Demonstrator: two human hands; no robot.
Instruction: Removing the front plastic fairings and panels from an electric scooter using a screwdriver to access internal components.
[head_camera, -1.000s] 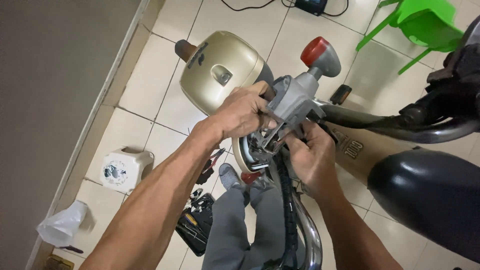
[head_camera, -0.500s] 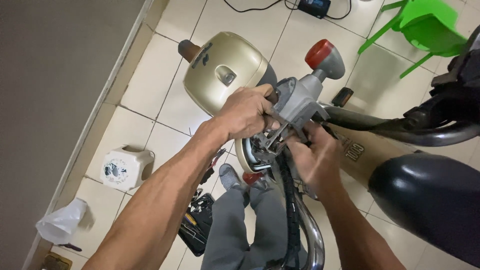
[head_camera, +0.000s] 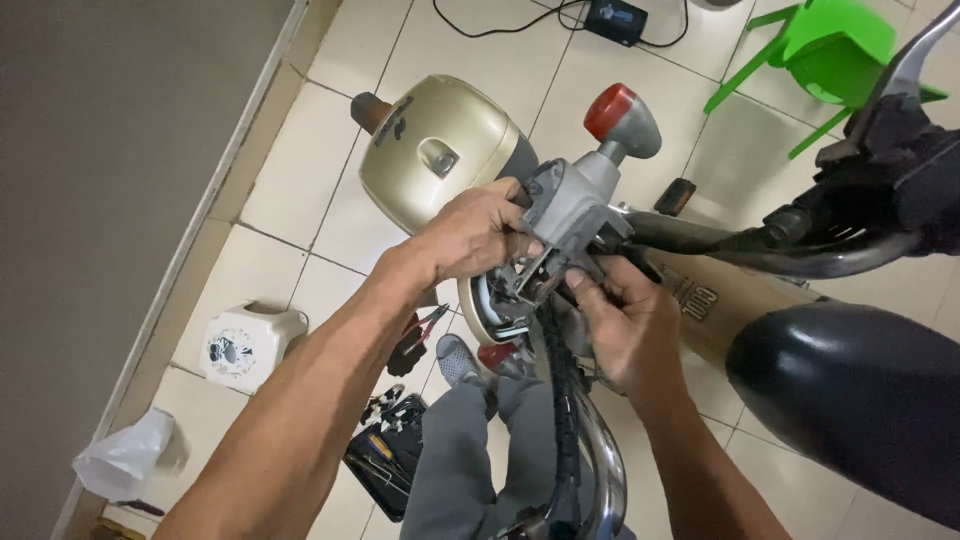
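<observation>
I look down over a motorcycle's handlebar. My left hand (head_camera: 478, 235) grips the grey switch housing (head_camera: 572, 205) on the bar, fingers curled round its left side. My right hand (head_camera: 630, 325) sits just below and to the right, fingertips pinching at the underside of the housing where a black ribbed cable (head_camera: 558, 385) comes out. A red turn signal (head_camera: 620, 118) on a grey stalk rises from the housing. The gold headlight shell (head_camera: 435, 150) lies behind my left hand.
A black fuel tank (head_camera: 850, 400) fills the lower right; the black handlebar and lever (head_camera: 850, 225) cross the right. On the tiled floor: a white container (head_camera: 240, 345), a plastic bag (head_camera: 125, 455), an open tool case (head_camera: 385, 455), pliers (head_camera: 425, 325), a green stool (head_camera: 825, 45), a charger with cord (head_camera: 612, 18).
The view has shifted slightly; both hands stay on the housing, the right fingers working a little at its underside.
</observation>
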